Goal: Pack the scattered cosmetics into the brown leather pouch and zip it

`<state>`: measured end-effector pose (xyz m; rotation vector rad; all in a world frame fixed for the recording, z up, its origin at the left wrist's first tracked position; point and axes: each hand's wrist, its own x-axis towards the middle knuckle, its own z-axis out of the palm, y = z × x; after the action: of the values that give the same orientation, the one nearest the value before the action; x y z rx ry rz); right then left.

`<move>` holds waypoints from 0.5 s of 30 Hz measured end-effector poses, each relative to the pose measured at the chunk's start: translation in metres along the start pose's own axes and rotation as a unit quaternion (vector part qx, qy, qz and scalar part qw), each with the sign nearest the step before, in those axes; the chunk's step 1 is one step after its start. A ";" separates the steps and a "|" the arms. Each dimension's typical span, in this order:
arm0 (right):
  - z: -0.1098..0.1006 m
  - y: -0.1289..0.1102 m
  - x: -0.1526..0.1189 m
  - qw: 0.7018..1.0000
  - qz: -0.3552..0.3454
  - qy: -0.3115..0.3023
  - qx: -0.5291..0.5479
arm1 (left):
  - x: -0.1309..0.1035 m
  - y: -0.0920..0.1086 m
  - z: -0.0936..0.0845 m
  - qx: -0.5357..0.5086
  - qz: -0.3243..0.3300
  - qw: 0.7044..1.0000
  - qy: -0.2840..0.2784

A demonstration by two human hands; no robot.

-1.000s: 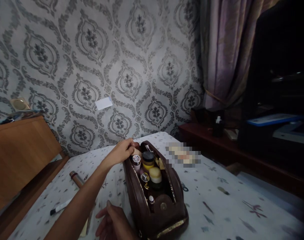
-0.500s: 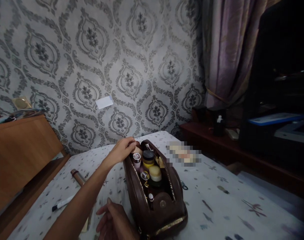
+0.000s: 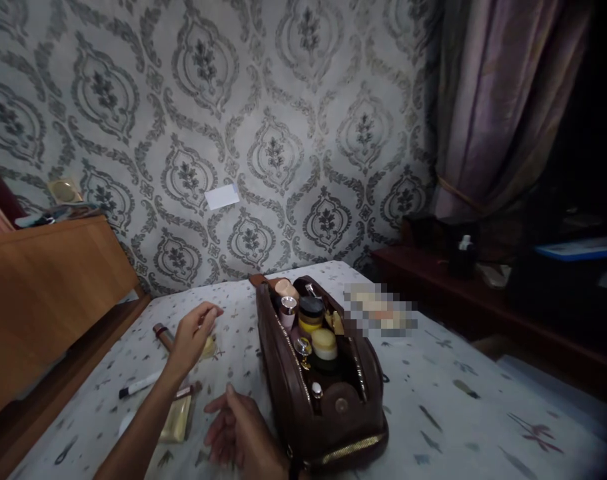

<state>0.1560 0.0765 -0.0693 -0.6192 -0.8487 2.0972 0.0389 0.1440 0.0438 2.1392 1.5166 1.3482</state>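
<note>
A brown bag (image 3: 328,427) lies unzipped on the patterned sheet, packed with jars and bottles, among them a black-lidded yellow jar (image 3: 311,313) and a cream-lidded jar (image 3: 324,343). My left hand (image 3: 196,333) hovers left of the bag with fingers loosely apart, holding nothing; a small yellowish item (image 3: 209,348) is partly behind it. Lower down, my right hand (image 3: 236,427) rests palm inward beside the bag's near left side, fingers apart and nothing in it. Left of the bag lie a brown tube (image 3: 162,335), a white pen-like item (image 3: 142,385) and a yellowish packet (image 3: 177,420).
A wooden cabinet (image 3: 58,287) stands at the left. On the right are a blurred item (image 3: 380,310) on the sheet, a dark red shelf (image 3: 423,280) and a purple curtain (image 3: 503,100). Patterned wallpaper covers the wall behind.
My left hand has drawn back from the bag's far left edge and moved left, over the loose items. A peach-coloured round item shows at the bag's far end. The view has shifted slightly.
</note>
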 end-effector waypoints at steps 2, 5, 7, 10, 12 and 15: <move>0.000 -0.001 -0.003 1.000 -0.005 0.007 0.006 | -0.014 -0.024 -0.014 0.019 -0.027 0.999 0.020; 0.001 -0.003 -0.007 1.000 0.001 0.015 0.005 | -0.037 -0.054 -0.037 0.055 -0.067 0.994 0.071; 0.001 -0.004 -0.008 1.000 -0.001 0.014 -0.001 | -0.053 -0.070 -0.051 0.081 -0.096 0.986 0.110; 0.002 -0.006 -0.008 1.000 0.008 0.016 -0.012 | -0.073 -0.088 -0.067 0.120 -0.129 0.973 0.149; 0.003 -0.007 -0.010 1.000 0.010 0.017 -0.016 | -0.082 -0.097 -0.073 0.142 -0.142 0.967 0.158; 0.005 -0.010 -0.012 1.000 0.009 0.018 -0.022 | -0.089 -0.102 -0.076 0.174 -0.149 0.963 0.143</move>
<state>0.1646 0.0698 -0.0574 -0.6878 -0.8753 2.0814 -0.0906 0.0923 -0.0248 1.8385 2.2341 1.4109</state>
